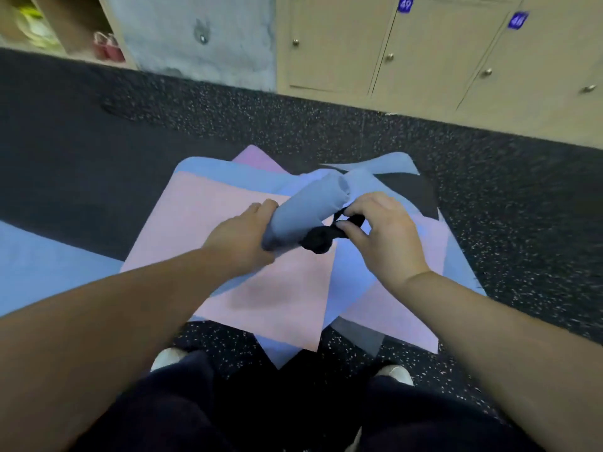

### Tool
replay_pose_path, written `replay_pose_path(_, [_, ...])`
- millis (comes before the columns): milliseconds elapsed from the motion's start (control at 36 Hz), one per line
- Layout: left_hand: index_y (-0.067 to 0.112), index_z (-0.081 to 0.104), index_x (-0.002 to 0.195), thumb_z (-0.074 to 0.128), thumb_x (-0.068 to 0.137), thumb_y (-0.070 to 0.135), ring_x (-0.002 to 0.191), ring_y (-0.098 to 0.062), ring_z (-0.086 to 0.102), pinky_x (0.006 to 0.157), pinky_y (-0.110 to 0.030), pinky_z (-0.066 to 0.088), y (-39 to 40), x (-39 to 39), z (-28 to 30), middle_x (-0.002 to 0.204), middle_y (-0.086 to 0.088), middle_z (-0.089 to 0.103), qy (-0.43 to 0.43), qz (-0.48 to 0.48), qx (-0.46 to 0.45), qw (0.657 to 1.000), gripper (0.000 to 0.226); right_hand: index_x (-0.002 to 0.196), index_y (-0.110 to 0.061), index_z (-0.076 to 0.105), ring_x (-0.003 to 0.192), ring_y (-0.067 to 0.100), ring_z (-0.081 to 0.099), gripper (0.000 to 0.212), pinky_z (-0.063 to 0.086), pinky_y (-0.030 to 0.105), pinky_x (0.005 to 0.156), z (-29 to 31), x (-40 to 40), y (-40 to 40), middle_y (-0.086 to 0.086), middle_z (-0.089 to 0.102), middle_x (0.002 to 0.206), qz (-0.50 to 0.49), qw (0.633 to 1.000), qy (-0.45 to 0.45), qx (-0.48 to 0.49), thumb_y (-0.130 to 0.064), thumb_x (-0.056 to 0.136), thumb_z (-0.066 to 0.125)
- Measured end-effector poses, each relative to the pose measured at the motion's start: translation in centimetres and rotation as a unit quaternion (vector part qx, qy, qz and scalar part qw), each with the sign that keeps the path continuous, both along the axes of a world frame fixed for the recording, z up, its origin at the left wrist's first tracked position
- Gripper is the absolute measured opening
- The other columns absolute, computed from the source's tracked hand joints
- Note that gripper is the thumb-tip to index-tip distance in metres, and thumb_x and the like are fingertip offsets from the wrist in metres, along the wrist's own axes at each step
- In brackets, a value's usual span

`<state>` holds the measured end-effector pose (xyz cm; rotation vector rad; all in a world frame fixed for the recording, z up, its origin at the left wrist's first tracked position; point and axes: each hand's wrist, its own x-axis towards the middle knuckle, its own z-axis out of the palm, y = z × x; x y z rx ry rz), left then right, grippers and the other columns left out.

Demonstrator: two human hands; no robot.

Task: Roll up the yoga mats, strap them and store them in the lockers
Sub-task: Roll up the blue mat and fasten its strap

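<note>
A rolled blue yoga mat (310,203) is held up above a pile of flat mats on the floor. My left hand (241,233) grips the roll's near end from the left. A black strap (321,238) hangs bunched at the roll's near end, and my right hand (381,230) pinches it between thumb and fingers. Beneath lie overlapping flat mats: a pink mat (235,256), a blue mat (208,171), a dark mat (408,187) and others. Closed beige lockers (424,60) with numbered blue tags stand at the back right.
The floor (505,197) is dark speckled rubber. Another blue mat (39,265) lies at the left. A grey concrete pillar (195,37) stands at the back, with open shelves (65,24) holding items to its left. My feet and dark trousers show at the bottom.
</note>
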<state>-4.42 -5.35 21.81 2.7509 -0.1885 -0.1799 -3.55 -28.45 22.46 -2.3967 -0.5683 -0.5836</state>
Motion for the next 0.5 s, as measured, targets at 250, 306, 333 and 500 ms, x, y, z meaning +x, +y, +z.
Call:
replay_pose_path(250, [0.024,0.044,0.12,0.076,0.062,0.034,0.087,-0.029,0.047,0.064,-0.036,0.039,3.8,-8.2,4.0,0.098,-0.013,0.056,-0.031,0.074,-0.082,0.993,0.067,0.099,-0.01,0.066,0.09,0.02,0.054,0.018,0.041,0.026,0.073,6.3,-7.0,4.6,0.003,0.06,0.098,0.023,0.999,-0.022,0.021,-0.017,0.083,0.073])
replay_pose_path(306, [0.03,0.04,0.131,0.076,0.064,0.025,0.091,-0.027,0.044,0.065,-0.034,0.035,4.7,-10.2,3.9,0.097,-0.009,0.052,-0.042,0.083,-0.095,0.991,0.076,0.104,-0.01,0.066,0.093,0.017,0.053,0.022,0.045,0.027,0.075,6.5,-8.7,5.3,0.002,0.06,0.103,0.024,0.999,-0.014,0.032,-0.016,0.083,0.073])
replay_pose_path(333, [0.028,0.04,0.134,0.076,0.066,0.019,0.09,-0.025,0.041,0.065,-0.034,0.034,5.1,-11.0,3.9,0.094,-0.007,0.049,-0.045,0.086,-0.104,0.99,0.078,0.105,-0.01,0.066,0.093,0.018,0.054,0.024,0.046,0.029,0.076,6.7,-9.4,5.6,0.002,0.06,0.105,0.024,0.999,-0.011,0.037,-0.016,0.084,0.073])
replay_pose_path(500, [0.016,0.045,0.126,0.073,0.07,0.012,0.083,-0.023,0.046,0.059,-0.033,0.033,6.9,-14.8,2.4,0.088,0.002,0.051,-0.041,0.103,-0.142,0.984,0.063,0.113,-0.01,0.064,0.099,0.013,0.054,0.031,0.05,0.033,0.08,7.3,-11.7,7.7,0.002,0.057,0.114,0.04,0.996,0.013,0.073,-0.015,0.084,0.073])
